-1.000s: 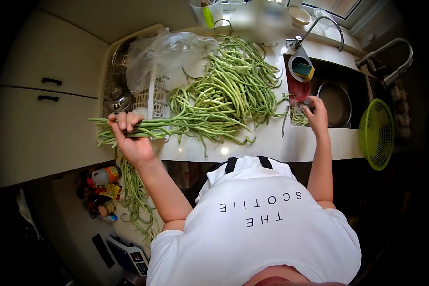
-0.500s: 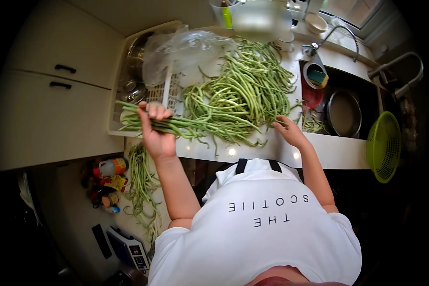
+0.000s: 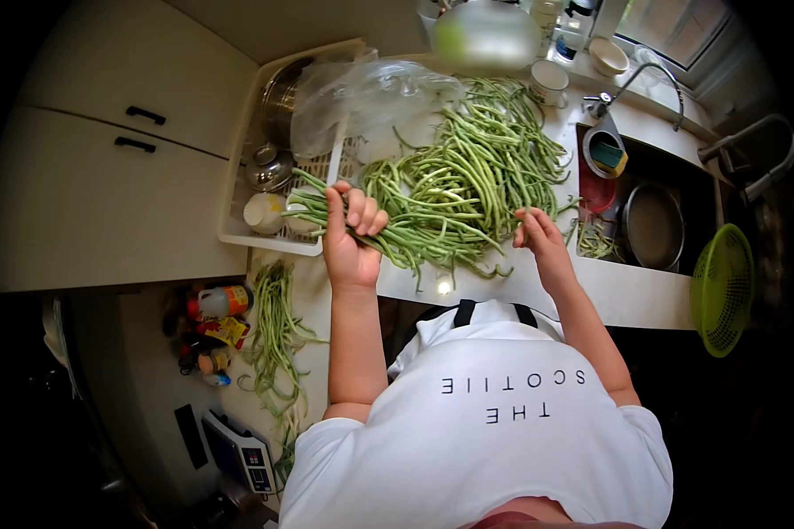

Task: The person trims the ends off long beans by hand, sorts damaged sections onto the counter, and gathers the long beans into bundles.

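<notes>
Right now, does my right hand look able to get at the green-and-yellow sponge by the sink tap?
Probably yes: your right hand is at the edge of the long green beans, close to the sink, and nothing visible covers the sponge or blocks the way.

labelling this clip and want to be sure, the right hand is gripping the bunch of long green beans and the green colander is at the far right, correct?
Not quite: the left hand is gripping the bunch of long green beans, not the right hand, as the head view shows. The green colander is at the far right.
</notes>
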`<state>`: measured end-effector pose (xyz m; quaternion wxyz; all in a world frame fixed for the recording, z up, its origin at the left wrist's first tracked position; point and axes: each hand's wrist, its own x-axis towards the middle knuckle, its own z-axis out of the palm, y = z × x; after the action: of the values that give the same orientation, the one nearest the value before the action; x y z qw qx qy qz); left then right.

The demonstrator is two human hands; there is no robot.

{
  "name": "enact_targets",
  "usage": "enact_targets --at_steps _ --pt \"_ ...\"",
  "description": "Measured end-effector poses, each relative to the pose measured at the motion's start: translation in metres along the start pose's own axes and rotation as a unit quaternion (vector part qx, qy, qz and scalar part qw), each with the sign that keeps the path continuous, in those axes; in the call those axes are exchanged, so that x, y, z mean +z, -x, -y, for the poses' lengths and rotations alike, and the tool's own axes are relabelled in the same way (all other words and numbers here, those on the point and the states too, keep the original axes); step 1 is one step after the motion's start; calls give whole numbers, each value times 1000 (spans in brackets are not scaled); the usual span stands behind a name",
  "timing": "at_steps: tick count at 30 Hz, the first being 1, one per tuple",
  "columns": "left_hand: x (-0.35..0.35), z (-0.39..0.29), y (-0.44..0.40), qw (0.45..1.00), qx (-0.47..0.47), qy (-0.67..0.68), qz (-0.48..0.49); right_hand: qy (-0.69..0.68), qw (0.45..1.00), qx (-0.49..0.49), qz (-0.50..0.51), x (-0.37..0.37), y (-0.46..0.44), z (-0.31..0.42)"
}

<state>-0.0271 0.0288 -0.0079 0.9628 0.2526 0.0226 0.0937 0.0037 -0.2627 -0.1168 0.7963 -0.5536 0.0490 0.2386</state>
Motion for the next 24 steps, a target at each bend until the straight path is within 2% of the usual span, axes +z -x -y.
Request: enact_targets --at_steps 1,2,3,5,6,7,8,9,11,15,17,19,20,21,23,24 --pt "-4 9 0 999 -24 -29 -16 72 996 -50 18 8 4 13" --pt "-12 20 0 995 -46 -78 -30 87 992 -75 53 20 7 27" --pt "-5 31 2 996 -51 -73 -25 90 992 -78 46 34 15 40" --pt "9 49 5 946 -164 -268 -75 200 973 -81 81 59 30 56" --pt "9 56 6 940 -193 -277 -57 342 915 -185 105 61 31 56" --pt "9 60 6 931 -221 -287 -40 472 826 -280 125 64 32 56" --pt "11 61 7 927 -206 -313 -25 503 793 -313 141 68 33 56" --pt "11 60 6 927 -207 -313 -24 504 793 -313 140 69 35 56" --pt "10 57 3 949 -152 -273 -25 524 767 -309 202 69 39 54" --pt "17 45 -1 931 -181 -315 -24 521 767 -307 215 63 42 37" --pt "13 48 0 927 -177 -328 -48 509 784 -292 204 61 42 34" --pt "-7 50 2 914 -176 -363 -38 468 852 -181 151 60 42 36" --pt "-13 50 2 905 -195 -376 -35 362 917 -103 132 63 43 42" --pt "-11 52 3 905 -197 -375 -33 363 917 -102 129 62 43 44" --pt "-3 54 5 880 -244 -406 -45 425 858 -272 93 60 42 47" --pt "2 54 6 891 -261 -371 -20 439 846 -281 116 60 41 49"
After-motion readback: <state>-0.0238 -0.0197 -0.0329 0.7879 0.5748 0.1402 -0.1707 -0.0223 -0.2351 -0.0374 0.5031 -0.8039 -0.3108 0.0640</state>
